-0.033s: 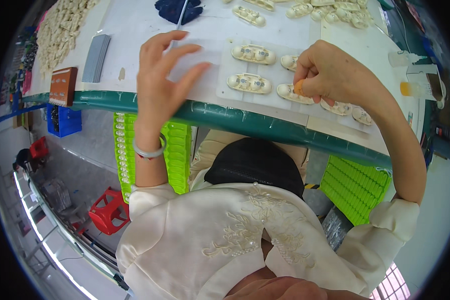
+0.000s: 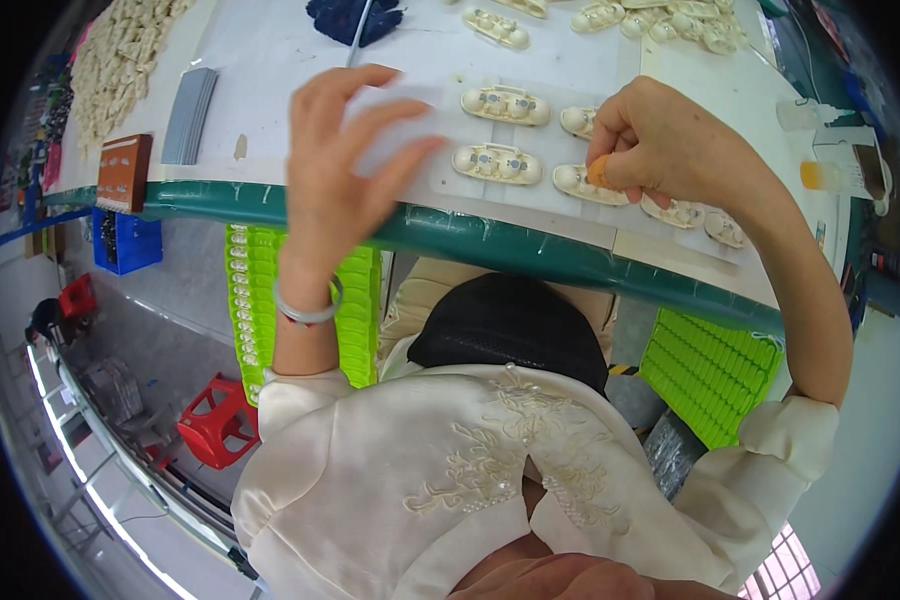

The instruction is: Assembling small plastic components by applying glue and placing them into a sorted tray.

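Head view, looking down over the person's own chest at a workbench. The right hand (image 2: 670,145) has its fingers curled and bunched together, thumb and forefinger pinching a small orange piece (image 2: 597,172) and holding it against the near end of a cream moulded part (image 2: 590,184) that lies on the bench. The left hand (image 2: 345,165) has its fingers spread and slightly bent, fingertips resting on a white sheet (image 2: 400,125) that lies flat on the table (whether it presses down or only touches, I cannot tell). A pale bangle (image 2: 308,312) circles the left wrist.

Just beyond the right hand's fingers, two more cream parts (image 2: 500,135) lie side by side on the sheet, one behind the other. To the right of the right hand, partly under the wrist, further cream parts (image 2: 695,215) sit in a row near the table edge. More of the same kind lie along the far edge of the white table top (image 2: 270,60).

Further out: a dark blue cloth (image 2: 355,18) at the far side, a grey strip (image 2: 188,115) and a brown block (image 2: 123,172) at the left, a heap of pale small pieces (image 2: 120,55) beyond them. Two small bottles (image 2: 830,150) stand at the right. The table has a green rim (image 2: 530,250); green trays (image 2: 245,300) stand beneath it, and a red stool (image 2: 218,420) sits on the floor.
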The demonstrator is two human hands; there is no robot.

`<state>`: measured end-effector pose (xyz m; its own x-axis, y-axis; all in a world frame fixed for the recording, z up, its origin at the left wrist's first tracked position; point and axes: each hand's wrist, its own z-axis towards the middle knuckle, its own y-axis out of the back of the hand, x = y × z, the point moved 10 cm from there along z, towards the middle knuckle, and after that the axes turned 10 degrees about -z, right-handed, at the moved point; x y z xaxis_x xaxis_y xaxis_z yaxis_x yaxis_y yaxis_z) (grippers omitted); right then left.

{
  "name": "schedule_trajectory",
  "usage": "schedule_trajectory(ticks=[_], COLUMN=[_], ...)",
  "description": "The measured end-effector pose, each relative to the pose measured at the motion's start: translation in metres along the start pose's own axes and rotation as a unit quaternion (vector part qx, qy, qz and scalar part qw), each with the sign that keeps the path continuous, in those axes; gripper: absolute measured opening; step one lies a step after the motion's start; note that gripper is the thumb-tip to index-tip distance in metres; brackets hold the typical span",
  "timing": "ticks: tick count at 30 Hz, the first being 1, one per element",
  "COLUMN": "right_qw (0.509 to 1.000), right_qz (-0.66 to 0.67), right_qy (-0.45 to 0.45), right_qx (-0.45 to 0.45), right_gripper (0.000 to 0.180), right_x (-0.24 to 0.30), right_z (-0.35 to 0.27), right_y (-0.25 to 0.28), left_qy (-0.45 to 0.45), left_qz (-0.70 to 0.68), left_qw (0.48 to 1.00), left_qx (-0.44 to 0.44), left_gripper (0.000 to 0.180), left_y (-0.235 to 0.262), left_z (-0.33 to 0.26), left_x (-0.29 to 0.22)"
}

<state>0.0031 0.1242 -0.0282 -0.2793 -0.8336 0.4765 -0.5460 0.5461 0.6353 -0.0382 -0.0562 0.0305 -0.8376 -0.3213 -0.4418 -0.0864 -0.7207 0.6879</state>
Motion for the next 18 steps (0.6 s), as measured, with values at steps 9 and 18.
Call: schedule_trajectory(ticks=[9,18], right_qw=[0.997,0.995], right_qz=[0.069,0.088], right_qy=[0.004,0.040], right_qx=[-0.016,-0.021], right_gripper=[0.010,0.011], right_x=[-0.007,-0.016], right_z=[-0.003,-0.005], right_y=[-0.002,0.000], left_qy=[-0.122,-0.134], left_qz=[-0.051,-0.022], left_qw=[0.991,0.989], left_qx=[0.037,0.054], left_gripper=[0.030,0.033], left_y=[-0.059,-0.072], left_z=[0.000,0.002], left_x=[-0.076,-0.081])
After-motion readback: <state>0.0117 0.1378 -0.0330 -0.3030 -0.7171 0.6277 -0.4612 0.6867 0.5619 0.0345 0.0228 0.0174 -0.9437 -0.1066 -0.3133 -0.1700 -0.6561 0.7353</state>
